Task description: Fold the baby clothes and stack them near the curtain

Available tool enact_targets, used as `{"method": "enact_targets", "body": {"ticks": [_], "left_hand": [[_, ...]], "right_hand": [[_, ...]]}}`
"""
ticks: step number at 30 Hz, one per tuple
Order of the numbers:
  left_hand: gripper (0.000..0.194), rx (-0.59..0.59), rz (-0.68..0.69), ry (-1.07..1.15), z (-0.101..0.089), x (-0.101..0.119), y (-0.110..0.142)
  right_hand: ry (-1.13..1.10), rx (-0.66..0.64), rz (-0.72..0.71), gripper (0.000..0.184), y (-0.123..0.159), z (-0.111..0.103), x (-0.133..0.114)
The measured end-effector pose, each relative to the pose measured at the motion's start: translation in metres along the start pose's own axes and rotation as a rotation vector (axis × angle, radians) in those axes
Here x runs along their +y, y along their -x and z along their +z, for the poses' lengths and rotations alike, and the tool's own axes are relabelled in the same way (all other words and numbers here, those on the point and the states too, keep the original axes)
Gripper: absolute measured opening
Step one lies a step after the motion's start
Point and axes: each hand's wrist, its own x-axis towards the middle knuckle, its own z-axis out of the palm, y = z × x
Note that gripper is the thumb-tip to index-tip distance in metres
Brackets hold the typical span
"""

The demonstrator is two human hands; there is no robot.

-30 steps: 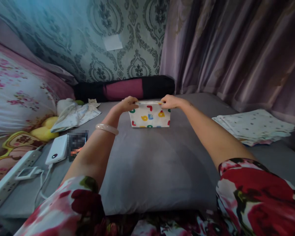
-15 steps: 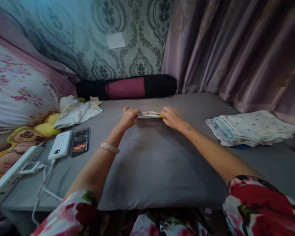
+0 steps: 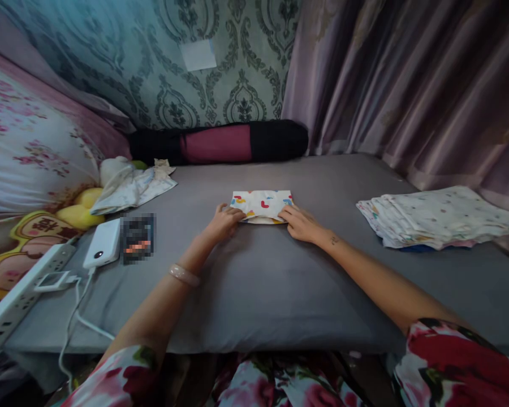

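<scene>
A small folded white cloth [image 3: 261,204] with red, blue and yellow marks lies near the middle of the grey-covered surface [image 3: 271,294]. At its near left corner, my left hand [image 3: 225,222] pinches the edge, a pale bangle on that wrist. My right hand [image 3: 300,223] has hold of the near right corner, thumb and fingers closed on the fabric. Between the hands the near edge bows slightly upward. What kind of cloth item it is, I cannot make out.
On the right lies a stack of folded printed cloths [image 3: 436,217]. Left are a crumpled cloth [image 3: 136,189], a phone [image 3: 138,238], a white power bank [image 3: 103,243] with its cable, and a power strip [image 3: 21,299]. A black-and-maroon bolster [image 3: 216,144] lines the back.
The cloth, held up edge-on before, now lies flat with its printed face showing. Both hands have come down and slightly nearer, still gripping its corners.
</scene>
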Motion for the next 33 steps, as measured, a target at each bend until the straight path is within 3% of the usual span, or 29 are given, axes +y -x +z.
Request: {"method": "enact_targets", "body": {"ticks": [6, 10, 12, 16, 21, 28, 33], "left_hand": [[0.055, -0.073, 0.005, 0.029, -0.008, 0.001, 0.0], [0.039, -0.061, -0.155, 0.049, -0.011, 0.007, -0.013], [0.037, 0.016, -0.254, 0.059, -0.01, 0.013, -0.025], [0.044, 0.162, -0.368, 0.044, 0.0, 0.028, -0.057], [0.051, 0.139, -0.425, -0.023, 0.021, 0.035, -0.088], [0.052, 0.1, -0.379, -0.052, 0.043, 0.023, -0.087], [0.052, 0.082, -0.38, -0.036, 0.047, 0.021, -0.086]], "right_hand": [[-0.138, -0.084, 0.038, 0.049, -0.003, -0.007, 0.004], [-0.193, -0.155, 0.169, 0.042, -0.02, -0.014, 0.005], [-0.189, -0.097, 0.261, 0.041, -0.033, -0.015, 0.002], [-0.123, 0.088, 0.364, 0.046, -0.066, -0.003, -0.011], [-0.055, 0.054, 0.417, 0.052, -0.094, 0.021, -0.025], [-0.049, -0.007, 0.439, 0.055, -0.095, 0.039, -0.025], [-0.051, -0.013, 0.446, 0.055, -0.094, 0.042, -0.024]]}}
